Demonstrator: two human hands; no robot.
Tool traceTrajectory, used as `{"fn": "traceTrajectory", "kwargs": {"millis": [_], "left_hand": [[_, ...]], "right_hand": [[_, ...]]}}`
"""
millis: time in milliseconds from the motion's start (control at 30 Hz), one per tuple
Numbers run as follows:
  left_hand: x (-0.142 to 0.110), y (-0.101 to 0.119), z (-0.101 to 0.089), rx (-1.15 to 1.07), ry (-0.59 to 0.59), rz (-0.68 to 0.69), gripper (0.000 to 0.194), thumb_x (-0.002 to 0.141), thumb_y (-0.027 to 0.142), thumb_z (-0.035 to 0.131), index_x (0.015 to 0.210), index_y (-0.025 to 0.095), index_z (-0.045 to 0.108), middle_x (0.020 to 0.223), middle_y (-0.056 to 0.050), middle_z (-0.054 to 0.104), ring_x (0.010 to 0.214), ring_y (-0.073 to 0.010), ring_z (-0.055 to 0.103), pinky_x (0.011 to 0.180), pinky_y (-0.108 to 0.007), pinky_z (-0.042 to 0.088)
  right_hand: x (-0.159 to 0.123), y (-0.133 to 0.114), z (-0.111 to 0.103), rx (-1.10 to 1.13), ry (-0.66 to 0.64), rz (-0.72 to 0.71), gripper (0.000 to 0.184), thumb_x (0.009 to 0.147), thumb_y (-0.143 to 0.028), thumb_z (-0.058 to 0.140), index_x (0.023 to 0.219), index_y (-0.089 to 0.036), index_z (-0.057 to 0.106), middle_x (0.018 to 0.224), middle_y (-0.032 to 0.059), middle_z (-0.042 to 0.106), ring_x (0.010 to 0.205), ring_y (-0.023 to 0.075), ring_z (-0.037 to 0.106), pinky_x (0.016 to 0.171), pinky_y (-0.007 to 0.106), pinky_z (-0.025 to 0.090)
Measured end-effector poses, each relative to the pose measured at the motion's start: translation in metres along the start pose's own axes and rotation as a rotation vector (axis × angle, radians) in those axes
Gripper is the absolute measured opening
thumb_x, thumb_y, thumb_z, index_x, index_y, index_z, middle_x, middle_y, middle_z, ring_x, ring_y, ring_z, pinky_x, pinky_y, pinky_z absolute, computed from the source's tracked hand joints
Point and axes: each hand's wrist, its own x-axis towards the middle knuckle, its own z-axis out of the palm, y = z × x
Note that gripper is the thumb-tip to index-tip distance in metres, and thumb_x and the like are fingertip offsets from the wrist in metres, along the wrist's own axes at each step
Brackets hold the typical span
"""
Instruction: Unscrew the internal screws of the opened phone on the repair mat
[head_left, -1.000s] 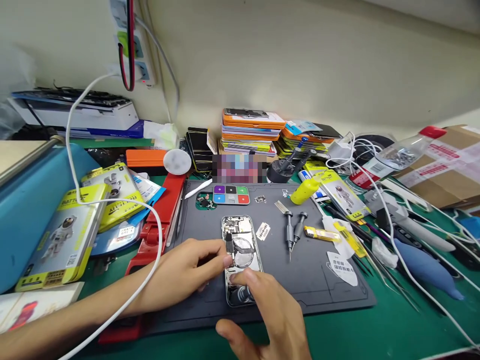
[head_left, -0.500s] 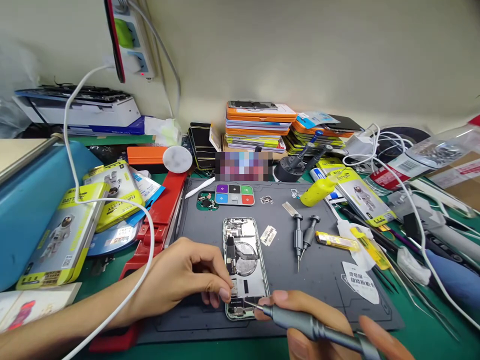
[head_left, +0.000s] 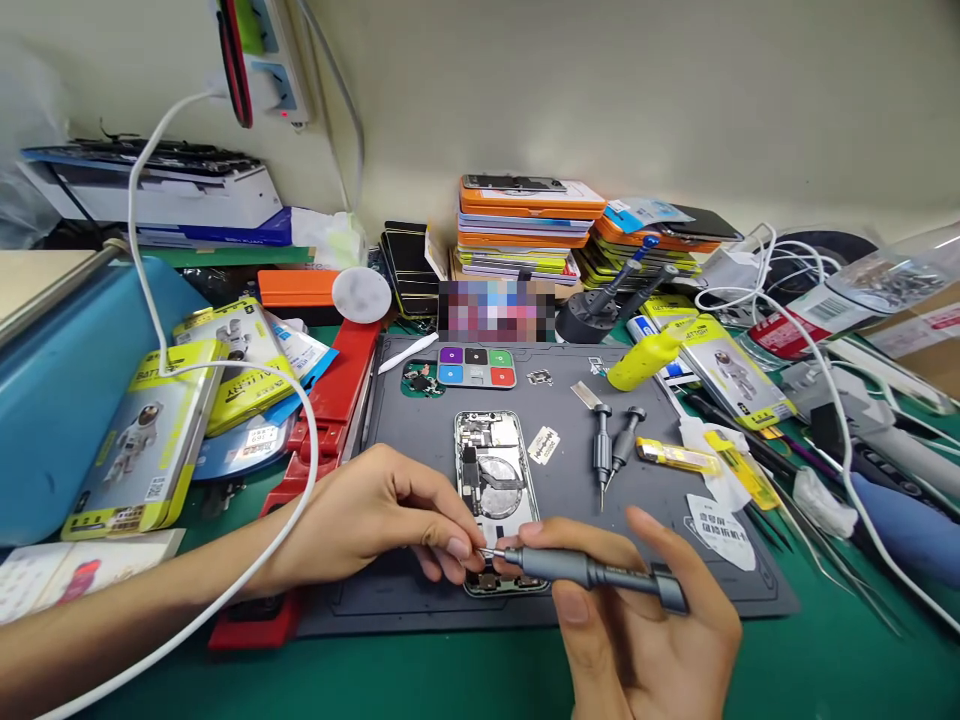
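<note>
An opened phone (head_left: 501,470) lies on the grey work mat (head_left: 405,450), its inner parts showing. In my right hand (head_left: 637,620) is a grey precision screwdriver (head_left: 570,567), held nearly level over the phone's lower end and pointing left. The thumb and fingertips of my left hand (head_left: 397,520) are pinched together right at the driver's tip, above the phone's lower left edge. Whatever the pinch may hold is too small or hidden to make out. Two more screwdrivers (head_left: 602,450) rest on the mat to the right of the phone, near a razor blade (head_left: 544,445).
A colored screw tray (head_left: 476,376) and a small green circuit board (head_left: 422,379) lie behind the phone. A yellow bottle (head_left: 637,362) stands tilted at back right. Tweezers (head_left: 844,565) lie at right. A white cable (head_left: 304,470) hangs across my left forearm. Battery packs (head_left: 142,440) are at left.
The screwdriver has lifted off the phone's lower part and swung level, its tip now meeting my left fingertips. My right hand has turned palm-up. The camera view has shifted slightly.
</note>
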Motion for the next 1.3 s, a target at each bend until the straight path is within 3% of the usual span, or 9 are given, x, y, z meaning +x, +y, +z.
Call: {"fn": "traceTrajectory", "kwargs": {"millis": [167,467,733,900,1067,1167,1300], "left_hand": [[0.000,0.000,0.000,-0.023,-0.014,0.006,0.011,0.093,0.026,0.087,0.098,0.017,0.090,0.088,-0.006,0.088,0.082,-0.0177,0.084,0.075,-0.021,0.067],[-0.003,0.001,0.000,-0.033,-0.035,0.053,0.008,0.093,0.023,0.087,0.098,0.018,0.090,0.092,-0.006,0.088,0.082,-0.0169,0.084,0.075,-0.020,0.067],[-0.003,0.002,-0.002,0.140,-0.030,0.145,0.014,0.099,0.030,0.083,0.101,0.017,0.088,0.097,-0.005,0.088,0.090,-0.0175,0.083,0.084,-0.021,0.065],[-0.005,0.004,0.000,0.171,-0.033,0.145,0.015,0.100,0.030,0.080,0.104,0.017,0.088,0.100,-0.006,0.088,0.094,-0.0179,0.084,0.086,-0.021,0.065],[-0.006,0.004,0.001,0.150,-0.023,0.143,0.019,0.103,0.031,0.077,0.107,0.016,0.088,0.102,-0.008,0.088,0.093,-0.0187,0.084,0.085,-0.023,0.066],[-0.006,0.005,0.002,0.138,-0.020,0.133,0.021,0.104,0.032,0.076,0.108,0.015,0.088,0.103,-0.008,0.088,0.092,-0.0190,0.084,0.085,-0.024,0.067],[-0.005,0.006,0.002,0.117,-0.026,0.129,0.020,0.103,0.031,0.076,0.108,0.015,0.088,0.102,-0.008,0.088,0.090,-0.0194,0.085,0.083,-0.024,0.068]], "right_hand": [[0.001,0.002,-0.004,-0.049,-0.043,0.013,0.040,0.110,-0.022,0.061,0.146,-0.034,0.050,0.108,0.0033,0.081,0.098,0.0167,0.080,0.081,0.029,0.068],[0.009,0.008,-0.011,0.029,-0.064,0.003,0.036,0.111,-0.025,0.059,0.144,-0.036,0.049,0.107,0.0019,0.082,0.095,0.0170,0.083,0.083,0.031,0.072],[0.005,-0.002,-0.003,-0.009,-0.001,0.069,0.035,0.111,-0.025,0.061,0.142,-0.035,0.049,0.109,0.0017,0.082,0.094,0.0149,0.081,0.087,0.029,0.068],[0.007,0.003,-0.007,0.006,0.003,0.060,0.033,0.111,-0.028,0.062,0.141,-0.035,0.050,0.108,0.0018,0.082,0.089,0.0153,0.082,0.086,0.031,0.070],[0.011,0.008,-0.011,0.101,-0.064,0.025,0.032,0.111,-0.020,0.058,0.138,-0.036,0.050,0.113,0.0038,0.081,0.100,0.0190,0.083,0.084,0.036,0.073],[0.012,0.008,-0.011,0.144,-0.028,0.070,0.030,0.111,-0.018,0.057,0.136,-0.035,0.051,0.112,0.0039,0.080,0.103,0.0186,0.083,0.081,0.033,0.073],[0.014,0.010,-0.014,0.189,-0.084,0.067,0.032,0.112,-0.017,0.054,0.138,-0.036,0.051,0.115,0.0045,0.080,0.110,0.0195,0.082,0.074,0.030,0.073]]}}
